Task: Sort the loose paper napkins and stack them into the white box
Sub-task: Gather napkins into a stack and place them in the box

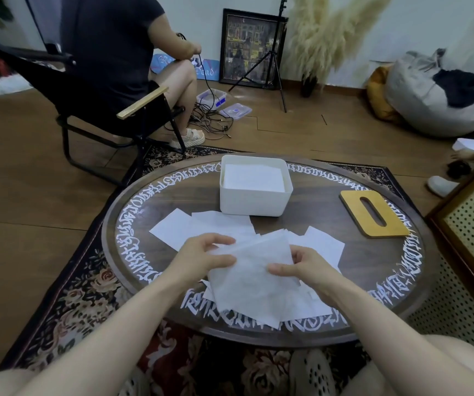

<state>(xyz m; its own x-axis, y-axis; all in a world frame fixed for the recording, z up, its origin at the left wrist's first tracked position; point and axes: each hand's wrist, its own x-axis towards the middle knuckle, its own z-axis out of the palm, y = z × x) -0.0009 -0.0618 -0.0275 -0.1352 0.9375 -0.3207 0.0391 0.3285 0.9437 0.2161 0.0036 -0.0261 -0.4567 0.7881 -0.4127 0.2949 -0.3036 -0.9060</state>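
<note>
A thin white napkin [251,270] is lifted over the near half of the round table. My left hand [204,254] pinches its left edge and my right hand [301,267] pinches its right edge. Under and around it lie several loose napkins [198,227], spread from the table's middle to its near rim. The white box [254,202] stands at the far middle of the table, with a flat stack of napkins [253,177] inside.
The dark round table [344,281] has white lettering round its rim. A wooden lid with a slot [373,214] lies at the right. A person sits in a black folding chair [101,110] behind the table. A cabinet [470,224] stands at the right.
</note>
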